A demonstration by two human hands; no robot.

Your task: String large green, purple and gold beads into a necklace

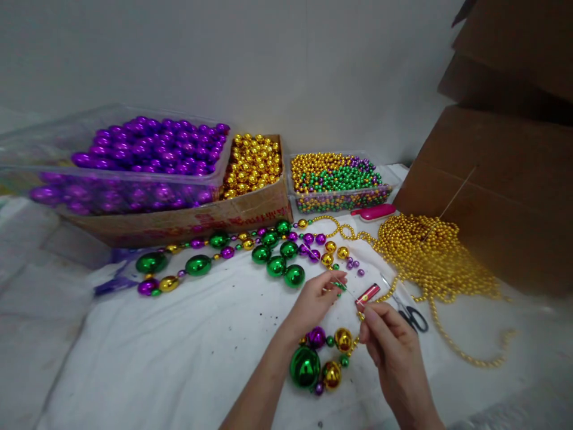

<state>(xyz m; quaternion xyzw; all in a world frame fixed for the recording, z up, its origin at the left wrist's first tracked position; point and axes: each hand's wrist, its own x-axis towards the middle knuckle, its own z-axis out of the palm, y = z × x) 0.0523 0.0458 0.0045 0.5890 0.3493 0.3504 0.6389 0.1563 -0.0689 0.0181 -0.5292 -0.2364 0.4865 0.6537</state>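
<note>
Two tubs [54,146], one carton [250,209], beads [253,167] inside

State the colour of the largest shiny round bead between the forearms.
Green; the largest shiny round bead shows best in the head view.

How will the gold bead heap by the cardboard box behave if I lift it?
The gold bead heap is probably floppy: its loose end lies in a curve. Lifting one part may drag more along, given its layered coils. Its shiny surface could be slippery.
</note>
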